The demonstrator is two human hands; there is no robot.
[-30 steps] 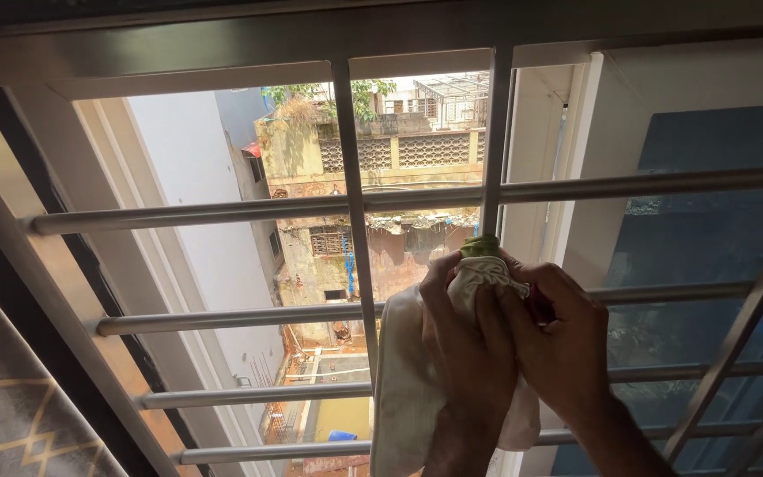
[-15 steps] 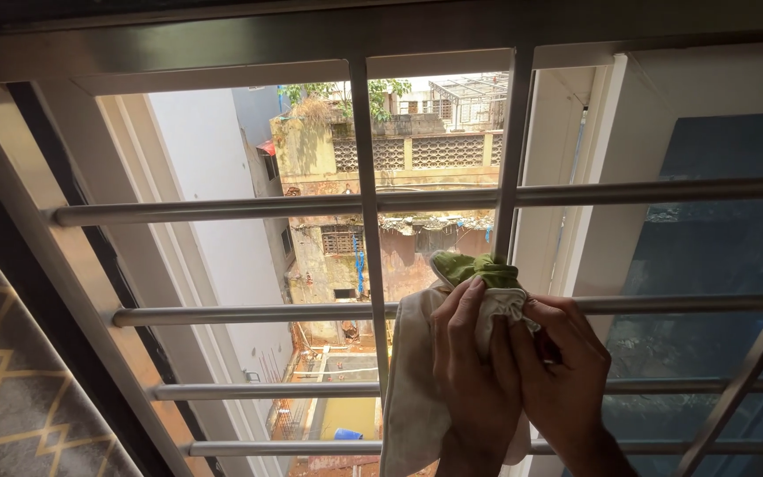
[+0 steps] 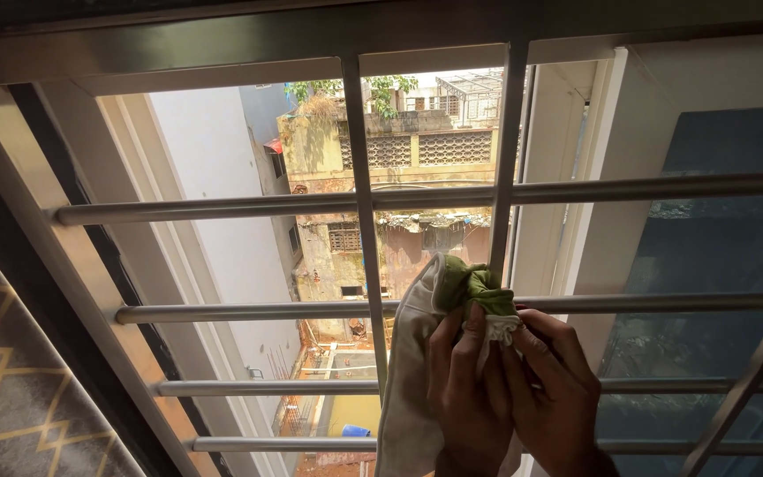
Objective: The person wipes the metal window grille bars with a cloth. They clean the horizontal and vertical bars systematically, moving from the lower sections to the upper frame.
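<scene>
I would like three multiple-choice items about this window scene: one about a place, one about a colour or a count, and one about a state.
1. Where is the cloth pressed?
A. On the dark curtain at the far left
B. On the vertical bar where it crosses a horizontal bar
C. On the top frame of the window

2. What colours does the cloth show?
A. Green and off-white
B. Red and black
C. Only blue

3. How do the hands hold the cloth?
A. Only the left hand touches it
B. No hand touches it
C. The left hand and the right hand both grip it, fingers closed on it

Answers:
1 B, the bunched cloth sits at that crossing of the window grille.
2 A, the bunched top is green and the hanging part is off-white.
3 C, both hands are closed around the cloth.
</scene>
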